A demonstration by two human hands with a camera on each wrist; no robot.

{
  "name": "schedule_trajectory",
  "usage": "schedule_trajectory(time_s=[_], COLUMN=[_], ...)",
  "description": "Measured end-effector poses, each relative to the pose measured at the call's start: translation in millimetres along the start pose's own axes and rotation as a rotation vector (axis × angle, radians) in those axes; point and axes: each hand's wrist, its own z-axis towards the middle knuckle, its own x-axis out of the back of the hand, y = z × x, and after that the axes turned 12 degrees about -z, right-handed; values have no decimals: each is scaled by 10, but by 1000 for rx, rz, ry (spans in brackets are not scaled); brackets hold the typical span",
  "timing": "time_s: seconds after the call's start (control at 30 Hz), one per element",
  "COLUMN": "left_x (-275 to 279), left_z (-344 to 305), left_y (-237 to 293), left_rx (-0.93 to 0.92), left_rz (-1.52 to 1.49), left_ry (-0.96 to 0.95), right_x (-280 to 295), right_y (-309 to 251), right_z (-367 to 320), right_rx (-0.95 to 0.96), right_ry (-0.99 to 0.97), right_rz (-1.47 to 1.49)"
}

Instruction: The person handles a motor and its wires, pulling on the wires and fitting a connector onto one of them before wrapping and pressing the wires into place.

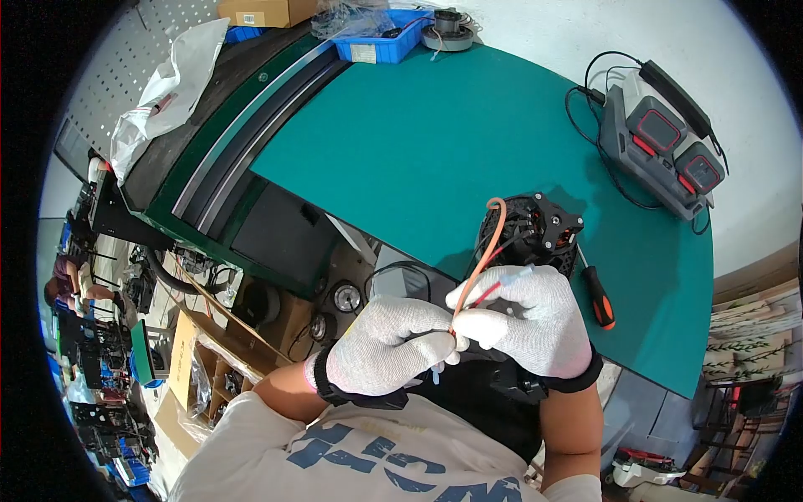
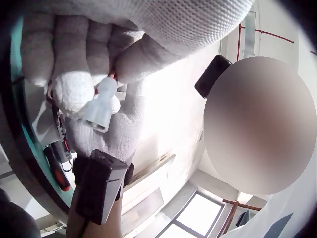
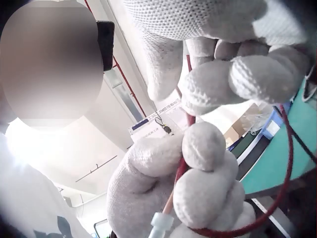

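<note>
Both hands wear white knit gloves and meet in front of the shirt. The left hand (image 1: pixel 389 345) pinches an orange-red wire (image 1: pixel 493 238) low down, near a translucent connector (image 2: pixel 100 111) that shows at its fingertips in the left wrist view. Close beside it, the right hand (image 1: pixel 535 322) has thumb and fingers curled on the same wiring; a red lead (image 1: pixel 488 294) with a pale sleeve passes by its fingers. The orange wire loops up towards a black motor-like assembly (image 1: pixel 535 230) on the green table, just beyond the hands.
An orange-black screwdriver (image 1: pixel 598 297) lies right of the assembly on the green table (image 1: pixel 401 151). A charger with batteries (image 1: pixel 661 134) stands at the right back, its black cable curving beside it. A blue bin (image 1: pixel 381 46) sits at the back; an open carton (image 1: pixel 188 360) is at lower left.
</note>
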Motion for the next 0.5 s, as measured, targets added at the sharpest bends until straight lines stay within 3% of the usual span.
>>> schedule_trajectory(time_s=[0.2,0.27,0.4,0.43,0.5], left_x=[-29,-55,-65,-31,15], left_z=[4,8,-32,-50,-42], left_y=[-79,-92,-90,-60,63], left_rx=[-20,-147,-289,-249,-258], left_rz=[-1,157,441,473,440], left_ry=[-7,25,16,-19,-21], right_x=[-83,-144,-183,-177,-157], right_y=[25,15,47,86,111], right_z=[-61,-114,-206,-197,-224], right_rx=[213,293,250,351,309], right_ry=[96,218,197,208,147], right_rz=[-299,-523,-431,-435,-423])
